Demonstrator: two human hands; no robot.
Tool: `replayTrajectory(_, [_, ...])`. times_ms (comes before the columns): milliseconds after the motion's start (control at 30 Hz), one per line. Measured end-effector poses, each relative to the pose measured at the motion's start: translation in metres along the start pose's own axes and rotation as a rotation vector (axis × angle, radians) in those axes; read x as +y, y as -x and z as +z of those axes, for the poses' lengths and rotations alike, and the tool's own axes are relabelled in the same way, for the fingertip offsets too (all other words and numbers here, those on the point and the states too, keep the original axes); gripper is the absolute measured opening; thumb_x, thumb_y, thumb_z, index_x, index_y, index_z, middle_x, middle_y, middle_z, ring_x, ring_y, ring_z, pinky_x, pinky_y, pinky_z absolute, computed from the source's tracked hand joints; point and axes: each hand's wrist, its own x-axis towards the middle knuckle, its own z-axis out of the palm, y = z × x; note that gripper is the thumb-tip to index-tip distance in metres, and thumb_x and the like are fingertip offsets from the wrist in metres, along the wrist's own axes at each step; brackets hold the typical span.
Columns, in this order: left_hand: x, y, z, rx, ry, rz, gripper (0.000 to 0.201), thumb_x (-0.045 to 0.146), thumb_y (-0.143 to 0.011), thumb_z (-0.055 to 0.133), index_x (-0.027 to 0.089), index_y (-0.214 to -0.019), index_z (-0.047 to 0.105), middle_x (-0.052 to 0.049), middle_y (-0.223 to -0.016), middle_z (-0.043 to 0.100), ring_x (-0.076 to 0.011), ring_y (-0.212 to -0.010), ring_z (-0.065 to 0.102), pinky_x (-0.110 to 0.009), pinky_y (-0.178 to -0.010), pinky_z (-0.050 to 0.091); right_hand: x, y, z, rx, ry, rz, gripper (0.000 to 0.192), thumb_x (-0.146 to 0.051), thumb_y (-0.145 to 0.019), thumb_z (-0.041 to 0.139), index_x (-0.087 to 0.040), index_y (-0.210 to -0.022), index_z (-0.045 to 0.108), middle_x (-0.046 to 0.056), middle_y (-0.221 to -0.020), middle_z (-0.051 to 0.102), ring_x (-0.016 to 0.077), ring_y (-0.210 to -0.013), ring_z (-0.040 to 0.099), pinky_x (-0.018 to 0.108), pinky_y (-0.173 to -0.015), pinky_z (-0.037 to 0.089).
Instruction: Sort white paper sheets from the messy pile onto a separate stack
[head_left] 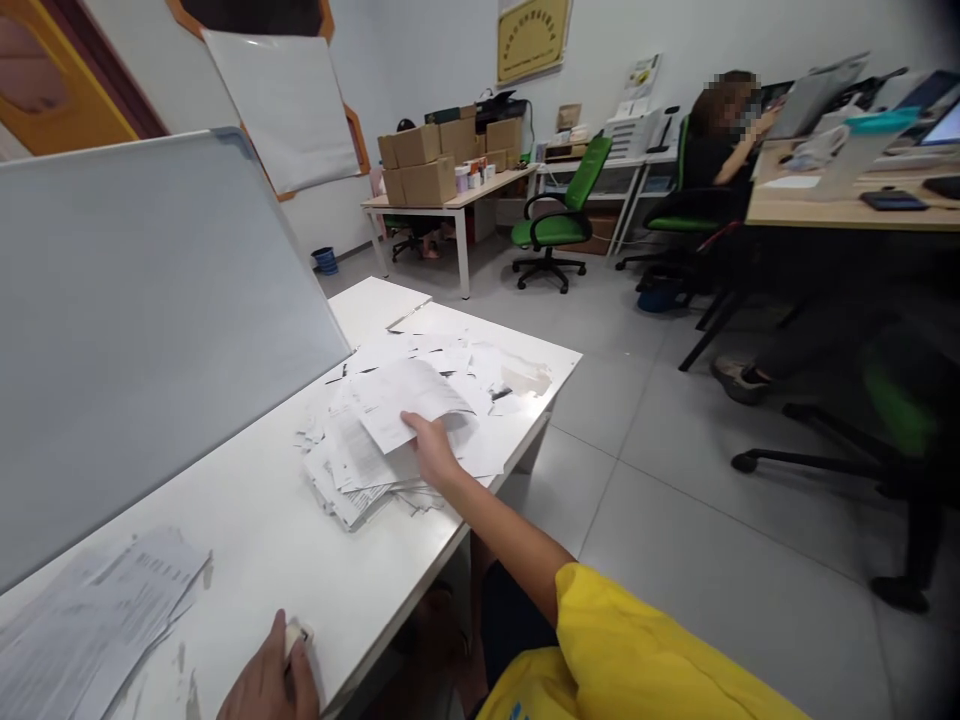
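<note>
My right hand (433,448) pinches the near edge of a printed paper sheet (401,395), thumb on top. The sheet curls up over a messy paper pile (352,465) on the white table (255,530). At the table's near edge, my left hand (268,672) is closed around a small whitish object (297,636). Fingers hide most of that object, so its kind does not show. To the left of this hand lies a second stack of printed sheets (112,610).
A whiteboard panel (165,320) stands along the table's far left side. Torn paper scraps (487,375) lie toward the far end. Beyond are a green chair (559,225), a table with cardboard boxes (420,175) and a seated person (720,130) at a desk.
</note>
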Motion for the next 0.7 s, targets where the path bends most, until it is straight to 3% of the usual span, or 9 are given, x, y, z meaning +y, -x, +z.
replayTrajectory(100, [0.000,0.004,0.000,0.029,-0.011,0.009,0.043,0.036,-0.094,0.044,0.019,-0.130,0.059,-0.009,-0.104,0.073,-0.0258,-0.088,0.067,-0.037,-0.075,0.046,-0.013,-0.007,0.012,-0.061,0.020,0.053,0.028,-0.014,-0.075,0.067,-0.016,-0.102,0.063,0.005,-0.094,0.072,0.0222,-0.098,0.067,0.035,-0.085,0.057])
replayTrajectory(167, [-0.002,0.006,0.001,0.036,-0.007,0.028,0.043,0.034,-0.094,0.046,0.019,-0.132,0.057,-0.010,-0.105,0.073,-0.0261,-0.090,0.066,-0.037,-0.076,0.046,-0.017,0.002,0.014,-0.185,0.003,0.237,0.021,-0.018,-0.080,0.068,-0.015,-0.099,0.062,0.006,-0.090,0.071,0.0217,-0.097,0.068,0.035,-0.088,0.057])
replayTrajectory(300, [0.001,0.010,0.000,0.042,0.025,0.013,0.049,0.033,-0.094,0.046,0.018,-0.140,0.049,-0.011,-0.107,0.072,-0.0266,-0.092,0.067,-0.038,-0.080,0.048,-0.013,0.062,-0.001,-0.462,0.039,0.697,0.027,-0.032,-0.084,0.070,-0.008,-0.096,0.062,0.015,-0.097,0.070,0.0242,-0.100,0.069,0.037,-0.095,0.053])
replayTrajectory(367, [0.008,0.011,-0.002,0.030,0.040,-0.033,0.057,0.035,-0.094,0.044,0.016,-0.147,0.041,-0.014,-0.116,0.069,-0.0289,-0.101,0.065,-0.042,-0.086,0.049,-0.008,0.097,-0.014,-0.633,0.076,0.798,0.035,-0.036,-0.083,0.069,-0.005,-0.100,0.065,0.019,-0.106,0.069,0.0246,-0.102,0.069,0.035,-0.094,0.052])
replayTrajectory(433, [0.013,0.012,-0.006,-0.003,0.092,-0.082,0.062,0.040,-0.093,0.043,0.017,-0.150,0.035,-0.016,-0.131,0.061,-0.0314,-0.115,0.060,-0.048,-0.098,0.045,-0.002,0.123,-0.026,-0.759,0.144,0.794,0.040,-0.038,-0.082,0.069,-0.006,-0.105,0.067,0.018,-0.108,0.070,0.0229,-0.095,0.070,0.033,-0.089,0.052])
replayTrajectory(533, [0.004,0.008,-0.016,-0.081,0.281,-0.285,0.063,0.045,-0.094,0.039,0.024,-0.153,0.028,-0.012,-0.142,0.053,-0.0293,-0.131,0.049,-0.048,-0.108,0.040,0.015,0.137,-0.034,-0.747,0.265,0.688,0.041,-0.042,-0.078,0.073,-0.009,-0.103,0.070,0.014,-0.098,0.073,0.0206,-0.083,0.070,0.033,-0.082,0.052])
replayTrajectory(633, [-0.040,-0.001,-0.029,-0.105,0.390,-0.668,0.063,0.050,-0.094,0.036,0.025,-0.152,0.028,-0.009,-0.136,0.058,-0.0279,-0.127,0.053,-0.047,-0.105,0.043,0.033,0.130,-0.034,-0.639,0.358,0.538,0.039,-0.044,-0.073,0.075,-0.014,-0.098,0.071,0.011,-0.092,0.073,0.0204,-0.082,0.069,0.035,-0.082,0.051])
replayTrajectory(700, [-0.083,-0.005,-0.034,-0.065,0.289,-0.791,0.068,0.053,-0.092,0.035,0.017,-0.149,0.035,-0.016,-0.139,0.055,-0.0330,-0.130,0.049,-0.051,-0.108,0.039,0.040,0.123,-0.033,-0.598,0.412,0.358,0.036,-0.045,-0.074,0.075,-0.017,-0.096,0.070,0.009,-0.091,0.072,0.0207,-0.082,0.067,0.037,-0.082,0.051])
